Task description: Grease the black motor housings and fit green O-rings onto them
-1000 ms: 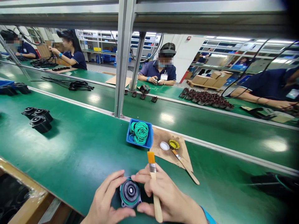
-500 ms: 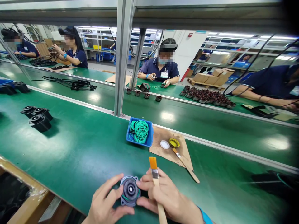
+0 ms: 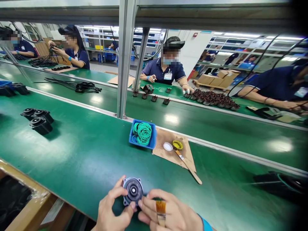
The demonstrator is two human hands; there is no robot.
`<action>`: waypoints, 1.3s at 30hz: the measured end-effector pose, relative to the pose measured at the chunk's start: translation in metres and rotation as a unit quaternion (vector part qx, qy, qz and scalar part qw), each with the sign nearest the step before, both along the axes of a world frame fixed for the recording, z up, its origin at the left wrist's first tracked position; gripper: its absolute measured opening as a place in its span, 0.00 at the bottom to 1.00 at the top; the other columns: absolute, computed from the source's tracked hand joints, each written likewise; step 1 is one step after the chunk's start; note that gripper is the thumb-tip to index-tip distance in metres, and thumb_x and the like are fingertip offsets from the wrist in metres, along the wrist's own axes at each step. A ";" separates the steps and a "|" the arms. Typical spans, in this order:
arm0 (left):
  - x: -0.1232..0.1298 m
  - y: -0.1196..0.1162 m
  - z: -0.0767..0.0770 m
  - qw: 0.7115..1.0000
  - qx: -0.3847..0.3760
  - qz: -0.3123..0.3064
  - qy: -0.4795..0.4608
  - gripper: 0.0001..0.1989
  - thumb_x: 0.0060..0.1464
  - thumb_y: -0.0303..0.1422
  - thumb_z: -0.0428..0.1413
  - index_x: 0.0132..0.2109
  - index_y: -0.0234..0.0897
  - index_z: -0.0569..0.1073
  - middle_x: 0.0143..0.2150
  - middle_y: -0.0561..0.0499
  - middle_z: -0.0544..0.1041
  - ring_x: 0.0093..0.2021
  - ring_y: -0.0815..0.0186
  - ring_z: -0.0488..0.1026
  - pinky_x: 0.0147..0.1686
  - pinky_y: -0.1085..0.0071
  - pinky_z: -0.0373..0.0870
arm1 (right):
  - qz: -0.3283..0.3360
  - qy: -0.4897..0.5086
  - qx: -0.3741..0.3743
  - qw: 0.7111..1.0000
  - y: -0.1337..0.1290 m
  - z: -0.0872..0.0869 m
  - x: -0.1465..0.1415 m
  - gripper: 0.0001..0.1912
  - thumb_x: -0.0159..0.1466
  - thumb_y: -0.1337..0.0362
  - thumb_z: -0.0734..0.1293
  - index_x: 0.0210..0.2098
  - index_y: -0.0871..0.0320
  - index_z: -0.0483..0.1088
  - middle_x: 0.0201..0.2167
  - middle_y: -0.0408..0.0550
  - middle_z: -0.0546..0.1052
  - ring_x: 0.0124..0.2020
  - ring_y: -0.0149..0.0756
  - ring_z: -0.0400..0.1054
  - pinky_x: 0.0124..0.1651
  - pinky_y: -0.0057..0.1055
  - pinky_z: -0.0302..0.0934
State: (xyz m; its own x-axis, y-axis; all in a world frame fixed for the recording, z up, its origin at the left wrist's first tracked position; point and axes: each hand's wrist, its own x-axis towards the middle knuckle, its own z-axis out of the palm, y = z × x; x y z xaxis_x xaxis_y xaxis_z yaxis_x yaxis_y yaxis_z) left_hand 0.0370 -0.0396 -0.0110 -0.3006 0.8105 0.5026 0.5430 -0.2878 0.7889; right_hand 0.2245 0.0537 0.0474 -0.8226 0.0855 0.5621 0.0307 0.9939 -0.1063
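At the bottom centre, a round black motor-like housing [image 3: 133, 191] with a ring-shaped top and small corner lugs faces up at me. My left hand [image 3: 113, 208] grips its left side and lower edge between fingers and thumb. A paintbrush [image 3: 161, 211] with orange bristles is held in my right hand [image 3: 174, 213], its bristles pointing away from me and its handle mostly hidden. Fingertips of the right hand also touch the housing's lower right rim. Ahead, a blue bin [image 3: 154, 141] holds a heap of green rubber rings [image 3: 143, 133].
Beside the bin, cardboard [image 3: 173, 160] bears a yellow cup [image 3: 177, 145], a white lid [image 3: 167, 146] and a second paintbrush [image 3: 189, 166]. Black housings [image 3: 40, 124] stand at left, another dark housing [image 3: 279, 184] at right. A metal post [image 3: 122, 64] rises ahead; co-workers [image 3: 166, 69] sit beyond.
The paintbrush has dropped lower and tilted in my right hand. Both hands have shifted around the housing's rim, and the green edge on it shows less. The co-worker opposite has reached sideways.
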 end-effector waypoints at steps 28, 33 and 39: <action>-0.016 0.016 0.032 0.988 -0.103 -0.117 -0.003 0.30 0.44 0.48 0.69 0.51 0.42 0.70 0.43 0.50 0.81 0.41 0.57 0.81 0.40 0.66 0.78 | -0.182 0.085 -0.734 0.648 -0.017 0.044 0.004 0.31 0.63 0.33 0.60 0.28 0.56 0.61 0.12 0.36 0.64 0.12 0.22 0.48 0.17 0.21 0.42; -0.016 0.015 0.030 0.985 -0.123 -0.116 -0.018 0.31 0.42 0.46 0.71 0.51 0.42 0.70 0.45 0.50 0.81 0.44 0.57 0.80 0.43 0.66 0.78 | -0.186 0.080 -0.743 0.637 -0.013 0.039 -0.001 0.32 0.61 0.32 0.61 0.28 0.56 0.60 0.11 0.36 0.65 0.11 0.21 0.49 0.14 0.19 0.43; -0.017 0.016 0.034 0.982 -0.140 -0.122 -0.032 0.30 0.42 0.47 0.70 0.50 0.41 0.71 0.44 0.49 0.81 0.43 0.56 0.80 0.43 0.64 0.78 | -0.212 0.066 -0.714 0.664 -0.008 0.033 -0.004 0.32 0.62 0.32 0.60 0.29 0.57 0.61 0.13 0.37 0.66 0.12 0.23 0.52 0.15 0.20 0.47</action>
State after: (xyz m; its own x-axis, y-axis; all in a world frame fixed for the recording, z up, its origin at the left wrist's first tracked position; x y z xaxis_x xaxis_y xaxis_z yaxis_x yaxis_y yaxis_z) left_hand 0.0203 -0.0236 0.0233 -0.1036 0.9661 0.2366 0.4318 -0.1706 0.8857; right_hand 0.2202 0.0452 0.0799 -0.5059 0.8169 -0.2771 0.1718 -0.2193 -0.9604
